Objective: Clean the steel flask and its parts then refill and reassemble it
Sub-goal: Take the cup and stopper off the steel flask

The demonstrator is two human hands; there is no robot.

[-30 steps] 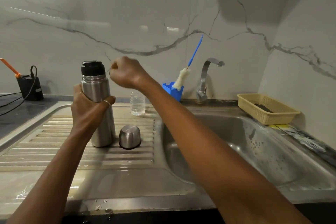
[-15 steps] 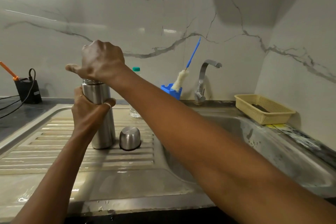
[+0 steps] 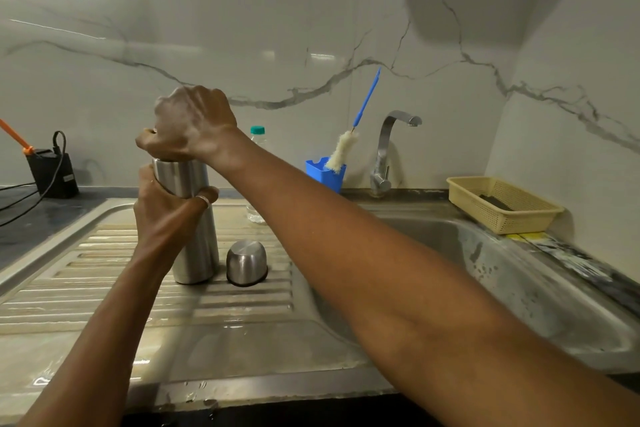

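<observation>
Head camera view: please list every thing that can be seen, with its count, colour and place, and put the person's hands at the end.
steel flask: 1, silver, upright on the draining board
steel cup: 1, silver, upside down, right of the flask
water bottle: 1, clear with green cap, behind the flask, partly hidden
blue holder: 1, blue, left of the tap
bottle brush: 1, blue handle, white head, standing in the holder
tap: 1, silver, behind the sink
basket: 1, pale yellow, far right of the sink
black device with cables: 1, black, far left on the counter
left hand: 1, gripping the flask body
right hand: 1, closed over the flask's top
</observation>
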